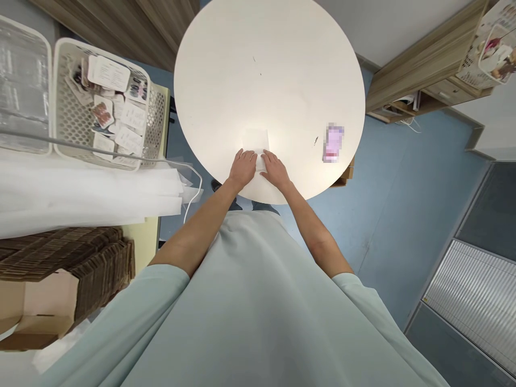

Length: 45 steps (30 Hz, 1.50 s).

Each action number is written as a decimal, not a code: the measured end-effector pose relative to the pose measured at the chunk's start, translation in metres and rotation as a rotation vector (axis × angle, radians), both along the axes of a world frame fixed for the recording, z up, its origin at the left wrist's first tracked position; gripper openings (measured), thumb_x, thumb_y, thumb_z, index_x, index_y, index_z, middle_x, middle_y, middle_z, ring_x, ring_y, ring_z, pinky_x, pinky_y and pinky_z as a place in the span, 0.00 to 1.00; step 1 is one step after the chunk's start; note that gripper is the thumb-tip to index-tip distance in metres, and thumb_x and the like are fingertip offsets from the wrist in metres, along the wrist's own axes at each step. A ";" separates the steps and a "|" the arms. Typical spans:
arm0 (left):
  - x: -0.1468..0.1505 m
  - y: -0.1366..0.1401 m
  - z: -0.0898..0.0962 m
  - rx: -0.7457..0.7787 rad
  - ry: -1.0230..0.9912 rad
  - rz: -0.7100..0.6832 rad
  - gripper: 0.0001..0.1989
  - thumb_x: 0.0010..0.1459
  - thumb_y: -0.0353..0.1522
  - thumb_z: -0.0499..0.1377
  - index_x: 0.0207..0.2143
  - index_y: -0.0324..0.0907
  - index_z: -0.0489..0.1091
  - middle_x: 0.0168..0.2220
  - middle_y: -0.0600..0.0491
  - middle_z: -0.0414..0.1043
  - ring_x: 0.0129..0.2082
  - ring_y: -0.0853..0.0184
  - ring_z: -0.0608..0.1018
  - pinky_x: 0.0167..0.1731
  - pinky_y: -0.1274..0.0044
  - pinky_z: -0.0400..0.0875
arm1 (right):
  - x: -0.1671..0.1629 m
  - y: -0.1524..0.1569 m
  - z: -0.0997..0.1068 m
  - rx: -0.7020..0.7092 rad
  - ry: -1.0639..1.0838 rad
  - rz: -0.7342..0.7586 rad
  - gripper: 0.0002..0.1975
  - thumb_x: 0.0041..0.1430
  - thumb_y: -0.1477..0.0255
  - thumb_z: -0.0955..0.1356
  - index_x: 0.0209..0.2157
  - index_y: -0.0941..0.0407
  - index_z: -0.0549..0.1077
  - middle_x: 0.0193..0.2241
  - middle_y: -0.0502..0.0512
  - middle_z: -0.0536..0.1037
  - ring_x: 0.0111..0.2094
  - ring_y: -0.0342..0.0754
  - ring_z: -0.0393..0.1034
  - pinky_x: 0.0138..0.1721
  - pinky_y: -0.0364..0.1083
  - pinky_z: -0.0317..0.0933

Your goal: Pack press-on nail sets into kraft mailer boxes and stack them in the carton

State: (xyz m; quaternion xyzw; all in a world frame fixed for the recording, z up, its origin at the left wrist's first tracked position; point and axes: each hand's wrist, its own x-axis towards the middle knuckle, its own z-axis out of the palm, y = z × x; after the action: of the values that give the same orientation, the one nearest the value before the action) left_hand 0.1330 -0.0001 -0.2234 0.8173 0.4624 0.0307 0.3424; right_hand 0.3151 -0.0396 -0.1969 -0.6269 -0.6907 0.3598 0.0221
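On the near part of the round white table (pixel 266 64) lies a thin white sheet (pixel 257 138), pale against the tabletop. Its near part looks folded into a smaller strip between my hands. My left hand (pixel 243 167) is on its left side, fingers bent over it. From the right, my right hand (pixel 276 169) holds the opposite side, thumb nearer me and fingers on top. The fingertips of both hands are close together. Whether anything lies inside the fold is hidden.
A blurred pink-purple item (pixel 333 143) lies at the table's right. On the left stand a white basket (pixel 155 115) of small cards and packs, a clear plastic bin (pixel 24 86), white foam sheeting (pixel 88 193), stacked flattened cardboard (pixel 105 263) and an open cardboard box (pixel 48 301). A white cable (pixel 200 183) hangs nearby.
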 end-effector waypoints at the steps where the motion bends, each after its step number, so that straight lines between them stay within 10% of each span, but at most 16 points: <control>1: -0.002 -0.002 0.001 0.000 0.011 -0.014 0.27 0.73 0.30 0.48 0.70 0.36 0.68 0.71 0.37 0.70 0.75 0.52 0.68 0.80 0.52 0.47 | 0.000 -0.003 -0.002 0.004 -0.010 0.003 0.31 0.73 0.72 0.69 0.73 0.57 0.62 0.79 0.70 0.58 0.80 0.62 0.52 0.75 0.66 0.60; 13: -0.041 -0.057 0.026 -0.124 0.042 -0.170 0.40 0.65 0.41 0.62 0.75 0.36 0.63 0.80 0.37 0.56 0.80 0.49 0.61 0.80 0.56 0.47 | -0.005 -0.078 -0.001 0.070 -0.048 0.115 0.26 0.76 0.68 0.64 0.70 0.63 0.68 0.77 0.75 0.62 0.72 0.66 0.67 0.69 0.66 0.66; 34: -0.016 -0.008 0.020 -0.406 0.076 0.473 0.11 0.69 0.42 0.62 0.41 0.45 0.78 0.47 0.44 0.84 0.51 0.50 0.83 0.54 0.63 0.76 | -0.005 -0.018 0.009 -0.112 0.028 -0.406 0.18 0.82 0.57 0.62 0.53 0.55 0.75 0.50 0.61 0.81 0.45 0.52 0.76 0.54 0.50 0.72; 40: -0.006 -0.011 0.018 -0.407 0.102 0.582 0.10 0.68 0.39 0.62 0.46 0.45 0.78 0.50 0.44 0.84 0.54 0.49 0.82 0.55 0.62 0.76 | -0.007 -0.005 0.002 -0.078 -0.012 -0.472 0.25 0.79 0.62 0.64 0.71 0.56 0.64 0.64 0.68 0.74 0.59 0.58 0.75 0.59 0.56 0.74; 45: -0.013 -0.015 0.022 -0.426 0.045 0.655 0.18 0.66 0.40 0.65 0.55 0.46 0.74 0.56 0.45 0.83 0.56 0.53 0.83 0.59 0.63 0.75 | -0.011 0.001 0.010 0.025 -0.041 -0.212 0.27 0.79 0.71 0.60 0.75 0.53 0.63 0.78 0.64 0.60 0.79 0.59 0.53 0.74 0.61 0.61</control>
State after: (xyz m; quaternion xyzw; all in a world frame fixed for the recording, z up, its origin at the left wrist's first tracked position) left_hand 0.1205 -0.0150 -0.2014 0.5375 0.7022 0.0235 0.4662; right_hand 0.3045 -0.0390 -0.1873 -0.7034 -0.6251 0.3340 0.0540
